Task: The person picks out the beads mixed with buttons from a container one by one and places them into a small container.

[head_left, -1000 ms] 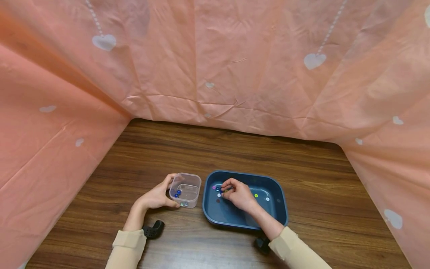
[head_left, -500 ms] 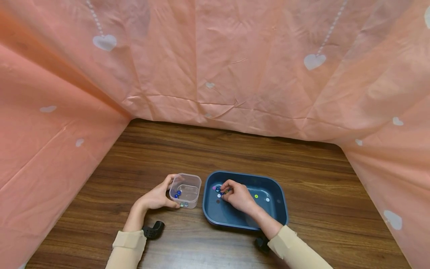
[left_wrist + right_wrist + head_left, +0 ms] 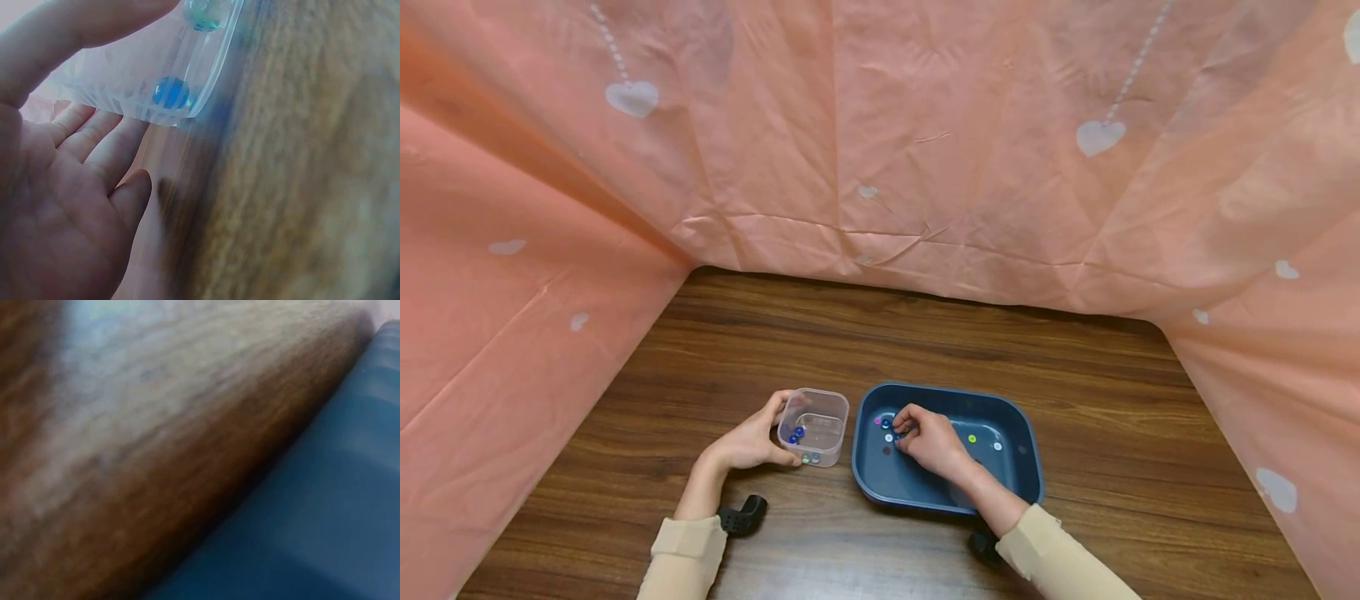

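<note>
Right grip: our right hand [image 3: 934, 440] is down inside the blue tray [image 3: 1022, 433], fingertips curled together at the tray's left end over a dark blue marble [image 3: 887, 424]; it looks like a pinch, though we cannot tell for sure that the marble is caught.
Left grip: our left hand [image 3: 747, 442] cups the clear plastic box [image 3: 815, 426], thumb along its near wall, fingers round the far-left corner; the left wrist view shows the palm beside the box wall.
Box contents: a few marbles, blue ones [image 3: 795, 432] by the left wall and paler ones at the near edge.
Loose marbles: pink [image 3: 877, 420] and white [image 3: 888, 437] just beside the right fingertips; green [image 3: 972, 438] and another white [image 3: 997, 446] further right.
Key relation: the box stands just left of the tray on the counter [image 3: 1075, 367], so the box opening lies directly left of our right fingertips, across the tray rim.
Nearer hand: the right is at the marbles; the left is at the box.
</note>
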Demonstrator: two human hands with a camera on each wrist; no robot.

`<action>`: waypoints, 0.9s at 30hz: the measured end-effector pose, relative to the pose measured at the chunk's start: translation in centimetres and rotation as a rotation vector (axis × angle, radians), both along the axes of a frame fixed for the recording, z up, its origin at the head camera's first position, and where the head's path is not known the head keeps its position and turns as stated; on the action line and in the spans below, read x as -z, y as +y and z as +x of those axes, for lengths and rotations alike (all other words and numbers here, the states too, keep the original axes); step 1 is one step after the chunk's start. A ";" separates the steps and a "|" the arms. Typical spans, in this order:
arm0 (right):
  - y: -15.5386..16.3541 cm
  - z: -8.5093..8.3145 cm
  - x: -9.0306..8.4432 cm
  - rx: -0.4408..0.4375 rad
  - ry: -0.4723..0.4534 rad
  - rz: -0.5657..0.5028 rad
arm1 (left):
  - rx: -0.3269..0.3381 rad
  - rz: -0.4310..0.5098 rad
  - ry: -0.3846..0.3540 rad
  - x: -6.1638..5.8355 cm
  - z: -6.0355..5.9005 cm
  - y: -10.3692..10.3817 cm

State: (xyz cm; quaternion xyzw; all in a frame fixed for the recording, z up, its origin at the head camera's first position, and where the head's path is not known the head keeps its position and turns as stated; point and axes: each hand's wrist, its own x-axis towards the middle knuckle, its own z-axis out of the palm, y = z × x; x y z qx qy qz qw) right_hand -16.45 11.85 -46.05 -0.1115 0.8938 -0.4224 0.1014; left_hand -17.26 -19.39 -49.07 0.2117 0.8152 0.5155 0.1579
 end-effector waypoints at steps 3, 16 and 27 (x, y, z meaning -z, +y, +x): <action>0.0 0.0 0.1 0.002 0.000 0.010 | -0.001 0.004 0.000 0.0 0.0 0.0; -0.1 0.0 0.0 0.014 -0.014 0.034 | 0.010 0.015 0.018 0.1 0.0 0.0; 0.0 -0.1 0.1 0.013 -0.001 -0.001 | 0.010 0.006 0.029 0.1 0.0 0.0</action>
